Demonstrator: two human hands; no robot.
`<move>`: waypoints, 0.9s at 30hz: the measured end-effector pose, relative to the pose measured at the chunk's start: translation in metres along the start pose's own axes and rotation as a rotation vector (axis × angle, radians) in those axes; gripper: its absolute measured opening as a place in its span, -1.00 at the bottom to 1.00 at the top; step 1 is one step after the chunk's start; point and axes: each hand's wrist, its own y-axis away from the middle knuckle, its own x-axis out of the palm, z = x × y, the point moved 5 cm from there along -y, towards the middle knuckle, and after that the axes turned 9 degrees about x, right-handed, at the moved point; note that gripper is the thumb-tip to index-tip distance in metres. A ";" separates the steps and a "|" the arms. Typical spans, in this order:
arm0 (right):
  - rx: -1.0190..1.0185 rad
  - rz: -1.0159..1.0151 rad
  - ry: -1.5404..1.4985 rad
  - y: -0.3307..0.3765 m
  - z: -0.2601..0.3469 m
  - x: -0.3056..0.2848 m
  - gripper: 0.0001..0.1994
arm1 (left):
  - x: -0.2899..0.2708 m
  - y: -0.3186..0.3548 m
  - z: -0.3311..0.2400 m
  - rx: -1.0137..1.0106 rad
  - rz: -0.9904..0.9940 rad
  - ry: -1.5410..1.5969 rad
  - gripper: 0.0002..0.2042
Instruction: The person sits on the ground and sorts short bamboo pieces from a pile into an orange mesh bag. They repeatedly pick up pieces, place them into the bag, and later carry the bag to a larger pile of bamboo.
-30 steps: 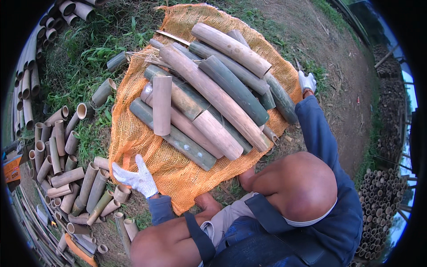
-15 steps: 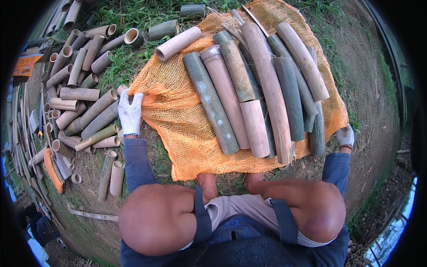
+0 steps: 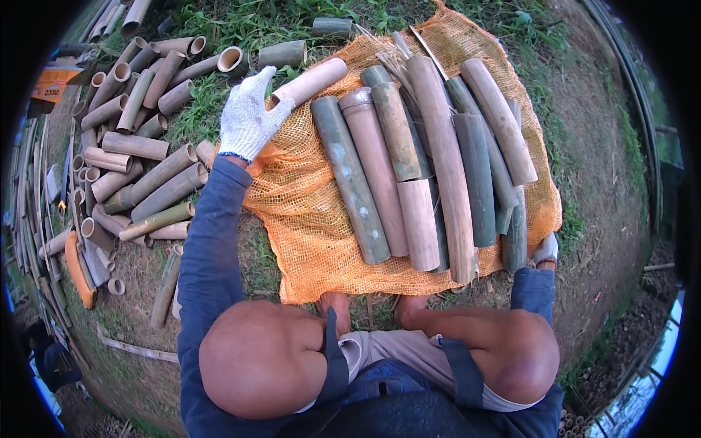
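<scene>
My left hand (image 3: 252, 120), in a white knit glove, is open at the far left side of an orange mesh sack (image 3: 314, 266) spread on the ground. Its thumb and fingers are apart beside the near end of a pale bamboo piece (image 3: 312, 80), which lies slanted on the sack. My right hand (image 3: 546, 250), also gloved, is low at the sack's right edge; its fingers are mostly hidden. Several bamboo lengths lie side by side on the sack, among them a dark green one (image 3: 352, 182), a long brown one (image 3: 444, 160) and a short pale one (image 3: 418, 223).
A heap of cut bamboo tubes (image 3: 135, 146) covers the ground to the left. Beyond the sack, a green tube (image 3: 283, 54) lies in the grass. An orange curved object (image 3: 79, 270) lies by the heap. My bare feet (image 3: 334, 310) are at the sack's near edge.
My left hand has let go of the sack's left edge and moved up and right to the pale bamboo piece. The right hand has shifted slightly nearer along the sack's edge.
</scene>
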 end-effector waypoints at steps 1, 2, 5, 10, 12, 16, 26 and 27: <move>-0.013 0.003 0.007 0.004 0.002 0.000 -0.60 | 0.022 -0.014 -0.006 0.026 0.138 -0.081 -0.28; -0.028 0.003 0.012 0.004 0.004 0.001 -0.60 | 0.040 -0.022 -0.008 0.023 0.286 -0.117 -0.29; -0.069 0.009 0.034 0.013 0.009 0.002 -0.60 | 0.058 -0.036 -0.011 0.030 0.386 -0.179 -0.37; -0.101 0.025 0.071 0.025 0.016 0.003 -0.61 | 0.008 -0.029 -0.034 0.019 0.097 -0.128 -0.32; -0.119 0.039 0.070 0.025 0.017 0.005 -0.61 | -0.007 -0.009 -0.063 -0.035 -0.003 0.016 -0.23; -0.137 0.157 -0.007 0.012 0.018 0.015 -0.60 | -0.005 0.054 -0.147 -0.186 0.042 0.371 -0.08; 0.365 0.253 -0.576 -0.006 0.034 0.036 -0.15 | 0.019 0.108 -0.196 -0.010 0.238 0.496 -0.07; 0.368 0.305 -0.434 -0.001 0.037 0.041 -0.13 | 0.018 0.105 -0.191 -0.002 0.200 0.503 -0.10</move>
